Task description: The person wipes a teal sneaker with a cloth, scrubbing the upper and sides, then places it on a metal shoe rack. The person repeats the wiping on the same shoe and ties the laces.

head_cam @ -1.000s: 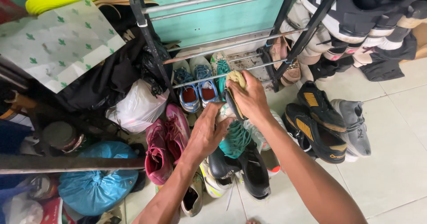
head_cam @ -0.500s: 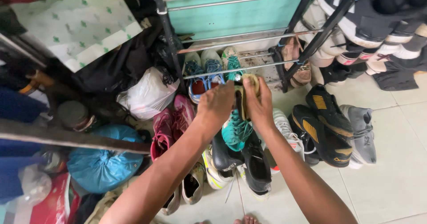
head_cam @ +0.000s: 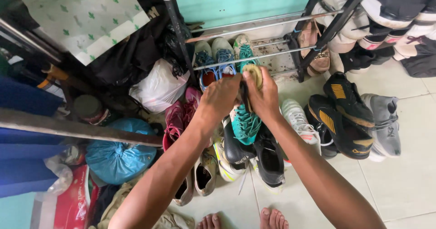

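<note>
Gripping a knitted teal boot (head_cam: pixel 244 124), both hands' fingers (head_cam: pixel 249 77) pinch its yellow-green cloth (head_cam: pixel 257 74).

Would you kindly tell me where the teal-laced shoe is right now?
In the head view, the teal-laced shoe is at centre, held up in both hands, left hand and right hand, just above the black shoes on the floor.

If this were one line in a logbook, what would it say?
left hand: gripping teal shoe | right hand: pressing yellow cloth on it | below: black shoes on tiled floor
</note>
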